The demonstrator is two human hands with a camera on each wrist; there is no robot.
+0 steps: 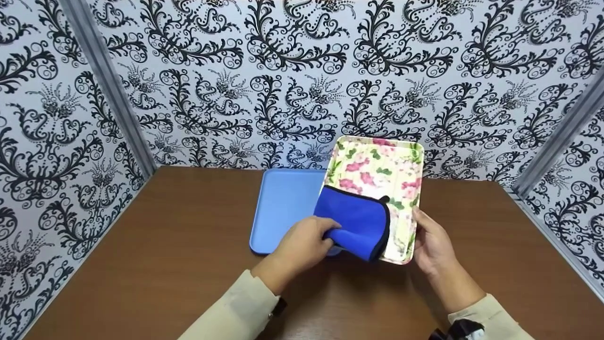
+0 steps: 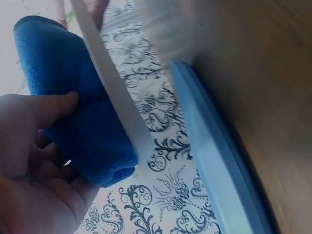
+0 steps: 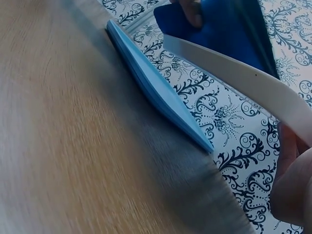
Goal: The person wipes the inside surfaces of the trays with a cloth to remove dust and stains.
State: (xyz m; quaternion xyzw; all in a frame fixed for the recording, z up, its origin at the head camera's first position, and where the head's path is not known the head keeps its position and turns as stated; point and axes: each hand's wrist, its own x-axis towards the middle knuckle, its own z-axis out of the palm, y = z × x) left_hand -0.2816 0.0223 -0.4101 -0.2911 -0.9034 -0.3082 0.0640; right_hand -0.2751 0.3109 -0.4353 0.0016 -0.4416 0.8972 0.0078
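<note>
My right hand [image 1: 432, 243] grips the right edge of a floral tray [image 1: 365, 165], white with pink flowers and green leaves, held tilted up above the table. In my left hand [image 1: 304, 241] is a blue cloth [image 1: 351, 215] with black edging, pinched between thumb and fingers and lying against the lower left of the tray's face. The left wrist view shows the thumb pressing on the fuzzy cloth [image 2: 73, 63] beside the tray's pale rim [image 2: 109, 83]. Behind the floral tray, a plain blue tray [image 1: 285, 208] lies on the table, its right part hidden.
The brown wooden table [image 1: 179, 264] spreads out on both sides of the trays. At its back and sides stand walls [image 1: 207, 94] covered in black-and-white scroll pattern, with grey strips at the corners.
</note>
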